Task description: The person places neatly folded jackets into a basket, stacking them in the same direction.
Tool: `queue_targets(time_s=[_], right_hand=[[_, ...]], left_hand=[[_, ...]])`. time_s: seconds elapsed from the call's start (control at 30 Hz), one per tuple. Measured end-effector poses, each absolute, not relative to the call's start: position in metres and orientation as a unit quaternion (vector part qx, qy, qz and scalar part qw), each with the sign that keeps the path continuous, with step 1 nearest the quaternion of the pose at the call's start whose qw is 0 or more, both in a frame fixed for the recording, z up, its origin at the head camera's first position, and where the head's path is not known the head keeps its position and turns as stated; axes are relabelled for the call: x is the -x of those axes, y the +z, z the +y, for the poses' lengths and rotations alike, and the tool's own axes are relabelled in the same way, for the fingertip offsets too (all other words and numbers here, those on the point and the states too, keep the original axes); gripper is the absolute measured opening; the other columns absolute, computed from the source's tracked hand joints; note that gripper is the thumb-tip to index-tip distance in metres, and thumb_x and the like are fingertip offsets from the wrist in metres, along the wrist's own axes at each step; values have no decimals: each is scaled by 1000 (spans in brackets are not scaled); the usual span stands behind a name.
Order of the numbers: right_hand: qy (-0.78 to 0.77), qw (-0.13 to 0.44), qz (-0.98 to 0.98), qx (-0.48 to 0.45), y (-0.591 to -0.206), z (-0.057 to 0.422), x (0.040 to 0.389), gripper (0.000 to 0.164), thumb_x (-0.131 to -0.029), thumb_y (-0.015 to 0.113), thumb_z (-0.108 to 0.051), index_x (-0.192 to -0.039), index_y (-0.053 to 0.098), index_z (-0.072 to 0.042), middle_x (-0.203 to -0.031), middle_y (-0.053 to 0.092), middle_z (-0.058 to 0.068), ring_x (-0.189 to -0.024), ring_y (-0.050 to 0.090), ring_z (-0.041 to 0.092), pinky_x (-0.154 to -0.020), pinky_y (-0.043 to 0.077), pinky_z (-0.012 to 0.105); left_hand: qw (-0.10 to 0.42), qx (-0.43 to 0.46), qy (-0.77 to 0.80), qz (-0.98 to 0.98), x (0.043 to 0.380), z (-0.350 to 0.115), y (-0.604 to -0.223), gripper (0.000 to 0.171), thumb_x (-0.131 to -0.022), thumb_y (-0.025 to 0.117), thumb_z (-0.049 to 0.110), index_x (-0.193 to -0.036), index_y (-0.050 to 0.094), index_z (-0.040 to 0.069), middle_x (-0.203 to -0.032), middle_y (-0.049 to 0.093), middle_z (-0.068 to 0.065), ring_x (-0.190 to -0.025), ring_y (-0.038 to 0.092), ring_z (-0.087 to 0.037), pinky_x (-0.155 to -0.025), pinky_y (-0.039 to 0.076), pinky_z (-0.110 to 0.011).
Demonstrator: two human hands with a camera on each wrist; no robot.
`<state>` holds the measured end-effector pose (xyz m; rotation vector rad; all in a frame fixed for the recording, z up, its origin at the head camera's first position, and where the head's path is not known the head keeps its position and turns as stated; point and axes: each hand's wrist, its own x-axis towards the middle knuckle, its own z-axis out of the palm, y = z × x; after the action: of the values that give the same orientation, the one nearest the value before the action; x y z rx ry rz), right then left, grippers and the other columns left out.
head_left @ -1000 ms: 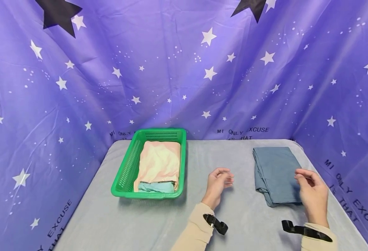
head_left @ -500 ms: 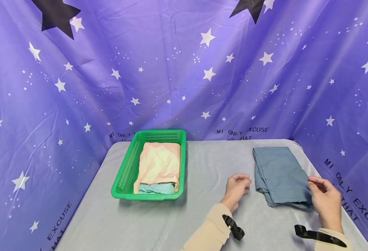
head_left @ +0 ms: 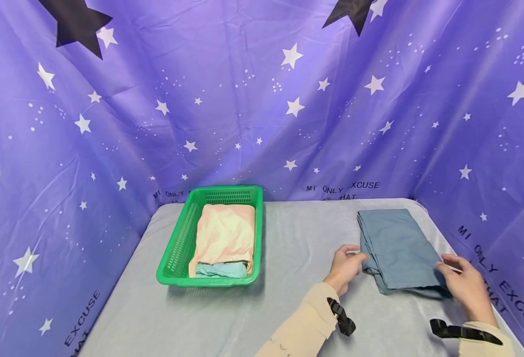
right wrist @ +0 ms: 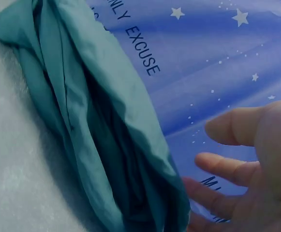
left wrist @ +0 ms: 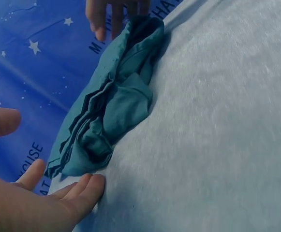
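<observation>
I see both hands closing in on the folded blue-grey cloth (head_left: 397,248), which lies on the right side of the grey table (head_left: 288,238), well apart from the green basket (head_left: 179,238) on the left. A second ago my left hand (head_left: 345,267) hovered near the table's middle and my right hand (head_left: 464,282) hung over the cloth's near right part; now each sits at one near corner. The left fingers (left wrist: 82,191) are extended and touch the table just beside the cloth's near left edge, thumb raised, gripping nothing. The right fingers (right wrist: 217,193) are spread and relaxed against the near right edge; I cannot tell whether they have slid under the fabric. The cloth itself has not shifted. I judge this to be the bracketing before a lift, with no hold taken yet. The basket holds a folded peach cloth (head_left: 226,230) over a light blue one (head_left: 221,269).
</observation>
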<state>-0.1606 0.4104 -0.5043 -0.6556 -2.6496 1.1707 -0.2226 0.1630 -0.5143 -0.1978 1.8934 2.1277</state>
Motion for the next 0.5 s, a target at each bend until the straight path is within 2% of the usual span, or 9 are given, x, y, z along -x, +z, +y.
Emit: queue_targets(time_s=[0.07,0.13,0.17,0.23,0.3,0.5], right_hand=[[385,62,-896,213,-506,413,163,61,-106,48,-35,-147,41,9,-144,46,36,-105,59,23,-75,39,25],[383,44,-898,211,-508,416,166,64,-106,46,-35,-149,36,12,-145,41,39,-120,51,48,-83,43,36],[384,35,-899,209,-508,417,167,66,-106,45,-35,-149,33,14,-145,39,41,-125,45,55,-87,44,42],[384,15,-899,209,-510,418,170,69,-107,43,-35,-150,28,16,-145,37,43,-128,42,58,-95,44,54],[390,-2,-896,212,-511,420,174,72,-107,42,-36,-152,23,17,-145,34,46,-130,40,60,-101,41,62],[407,-48,-883,231,-514,422,184,86,-105,41,-47,-155,12,17,-151,21,49,-135,33,63,-106,38,67]], left_hand=[[155,70,736,655,222,166,-514,28,-89,75,15,-116,67,13,-93,61,2,-65,47,-13,-67,46,-32],[164,73,736,653,222,169,-513,30,-90,75,17,-118,66,14,-100,62,0,-75,55,-15,-75,53,-39],[166,74,735,653,222,171,-512,31,-89,76,17,-119,66,14,-103,62,0,-81,58,-17,-79,55,-43],[168,78,735,653,223,173,-512,34,-89,76,16,-121,65,14,-108,62,-2,-95,63,-22,-89,56,-50],[169,81,735,651,224,174,-511,35,-89,75,15,-122,64,13,-111,62,-3,-100,64,-24,-92,56,-53],[175,81,731,655,226,177,-514,41,-89,75,14,-127,62,13,-118,63,-5,-101,65,-25,-93,56,-51]])
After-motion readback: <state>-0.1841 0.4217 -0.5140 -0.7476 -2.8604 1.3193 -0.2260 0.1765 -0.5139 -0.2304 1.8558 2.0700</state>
